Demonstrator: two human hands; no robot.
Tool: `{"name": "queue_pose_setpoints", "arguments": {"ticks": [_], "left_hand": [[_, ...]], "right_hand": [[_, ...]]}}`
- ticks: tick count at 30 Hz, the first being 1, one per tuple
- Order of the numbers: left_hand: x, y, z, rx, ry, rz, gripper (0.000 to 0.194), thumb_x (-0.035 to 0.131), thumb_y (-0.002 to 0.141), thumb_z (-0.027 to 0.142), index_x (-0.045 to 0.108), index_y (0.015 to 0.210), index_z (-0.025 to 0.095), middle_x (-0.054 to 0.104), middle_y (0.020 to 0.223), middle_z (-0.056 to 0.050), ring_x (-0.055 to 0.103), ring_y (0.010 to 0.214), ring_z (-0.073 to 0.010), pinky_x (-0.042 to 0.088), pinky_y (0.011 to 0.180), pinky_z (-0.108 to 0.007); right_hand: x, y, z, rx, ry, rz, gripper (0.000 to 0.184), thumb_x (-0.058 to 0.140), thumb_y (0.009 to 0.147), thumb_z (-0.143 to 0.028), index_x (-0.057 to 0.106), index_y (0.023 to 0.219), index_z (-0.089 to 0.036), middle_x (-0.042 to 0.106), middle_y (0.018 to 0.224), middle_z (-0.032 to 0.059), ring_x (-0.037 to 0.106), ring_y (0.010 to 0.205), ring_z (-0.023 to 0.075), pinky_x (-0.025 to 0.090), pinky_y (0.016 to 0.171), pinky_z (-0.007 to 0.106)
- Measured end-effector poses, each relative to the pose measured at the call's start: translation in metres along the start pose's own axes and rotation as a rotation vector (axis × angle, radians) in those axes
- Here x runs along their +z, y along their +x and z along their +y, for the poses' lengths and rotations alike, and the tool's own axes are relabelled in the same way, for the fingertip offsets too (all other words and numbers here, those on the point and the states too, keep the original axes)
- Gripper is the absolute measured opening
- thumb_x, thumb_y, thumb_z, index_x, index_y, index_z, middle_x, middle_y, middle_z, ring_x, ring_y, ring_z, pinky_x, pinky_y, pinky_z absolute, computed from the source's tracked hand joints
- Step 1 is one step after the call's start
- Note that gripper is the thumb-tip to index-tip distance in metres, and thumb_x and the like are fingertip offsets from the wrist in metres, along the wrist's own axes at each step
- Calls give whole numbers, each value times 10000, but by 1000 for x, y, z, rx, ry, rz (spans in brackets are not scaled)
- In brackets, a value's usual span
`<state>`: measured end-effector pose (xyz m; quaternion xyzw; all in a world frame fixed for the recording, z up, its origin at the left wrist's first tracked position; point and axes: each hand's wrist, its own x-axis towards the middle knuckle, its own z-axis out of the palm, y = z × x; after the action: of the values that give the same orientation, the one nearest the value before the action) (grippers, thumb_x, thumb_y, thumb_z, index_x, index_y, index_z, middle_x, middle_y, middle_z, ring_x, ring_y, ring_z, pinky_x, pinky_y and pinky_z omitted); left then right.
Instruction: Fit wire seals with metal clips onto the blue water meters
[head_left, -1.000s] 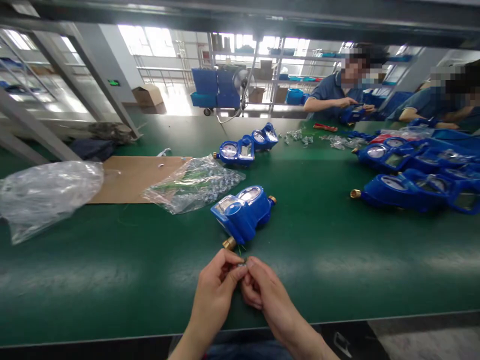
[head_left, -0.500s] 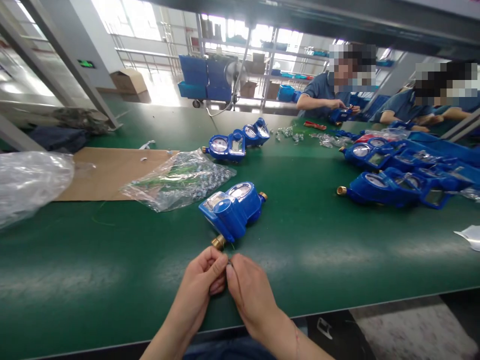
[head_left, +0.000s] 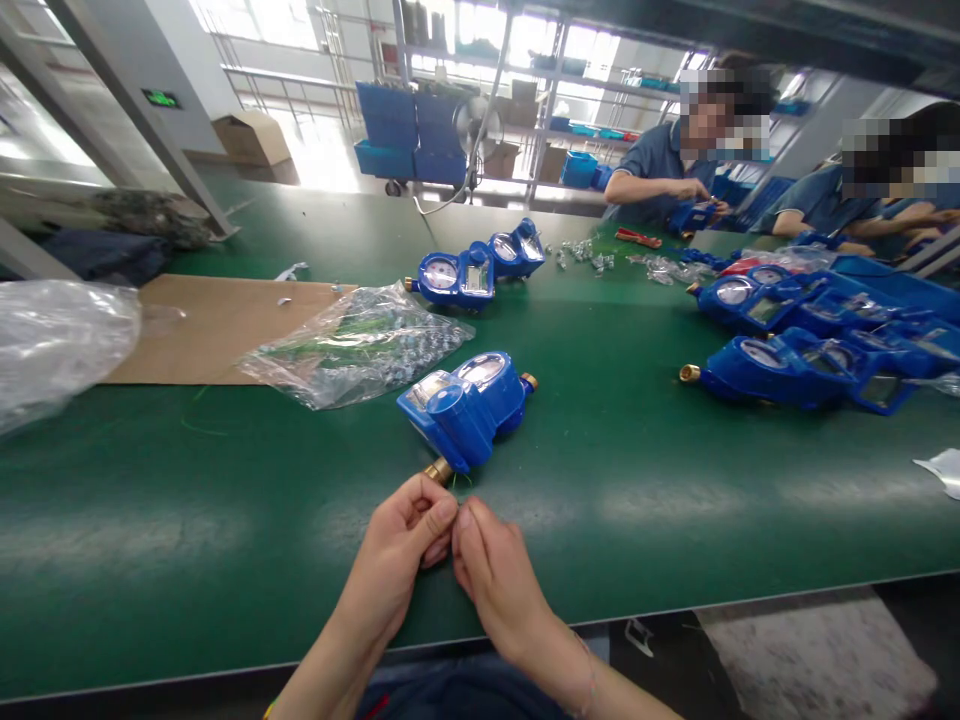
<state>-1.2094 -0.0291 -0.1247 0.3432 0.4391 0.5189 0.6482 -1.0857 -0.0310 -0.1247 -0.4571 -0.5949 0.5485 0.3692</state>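
My left hand (head_left: 412, 530) and my right hand (head_left: 495, 560) meet fingertip to fingertip over the near part of the bench, both closed in a pinch. A thin green wire (head_left: 460, 480) shows just above the fingertips, at the lower end of a blue water meter (head_left: 480, 405); its end between the fingers is hidden. This meter lies tilted, with a round dial, a small display window and brass threaded ends. Its near brass end (head_left: 438, 470) is right by my left fingers.
A clear plastic bag (head_left: 360, 350) of small seals and green wires lies on brown cardboard (head_left: 202, 330). More blue meters (head_left: 454, 278) stand behind, and several are piled at right (head_left: 780, 365). Small loose parts (head_left: 585, 254) and a red tool (head_left: 637, 238) lie near co-workers across the green bench (head_left: 615, 500).
The view has shifted slightly. My right hand has turned a little and its fingertips sit higher against the left ones; the meter stays in place.
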Motion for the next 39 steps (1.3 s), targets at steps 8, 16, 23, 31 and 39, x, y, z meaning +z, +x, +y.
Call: {"name": "queue_pose_setpoints", "arguments": {"ticks": [8,16,23,31,39], "left_hand": [[-3,4,5,-54,17,2,286,629,838,365,486,699,160,396,497,74,297,432,-47,210,431,-189],[-4,13,9,92,183,27,179,680,795,299,577,764,156,569,661,15,430,539,-79,331,517,-208],[-7,17,14,-15,-16,-28,248,681,799,315,530,708,140,423,584,53,302,487,-45,201,460,-189],[-12,18,18,14,-65,-16,225,675,807,288,537,713,137,432,595,43,296,507,-48,209,471,-180],[-9,19,16,-34,-57,-8,230,695,780,303,551,709,138,479,531,38,349,465,-51,236,454,-179]], "right_hand": [[-2,6,-3,-35,-129,49,323,371,946,-444,441,754,-194,450,627,-21,384,562,104,262,544,241],[-6,17,-5,323,808,-352,286,224,956,-352,276,699,-239,137,377,-122,74,359,90,151,409,222],[-5,11,0,-175,-499,31,284,295,996,-345,472,835,-191,592,771,45,537,703,159,354,634,265],[4,20,-1,-263,-699,33,324,241,1017,-290,492,839,-189,636,754,64,580,672,164,348,601,262],[5,17,-4,77,200,-85,348,328,980,-397,425,712,-199,378,440,-75,312,375,68,249,432,201]]}}
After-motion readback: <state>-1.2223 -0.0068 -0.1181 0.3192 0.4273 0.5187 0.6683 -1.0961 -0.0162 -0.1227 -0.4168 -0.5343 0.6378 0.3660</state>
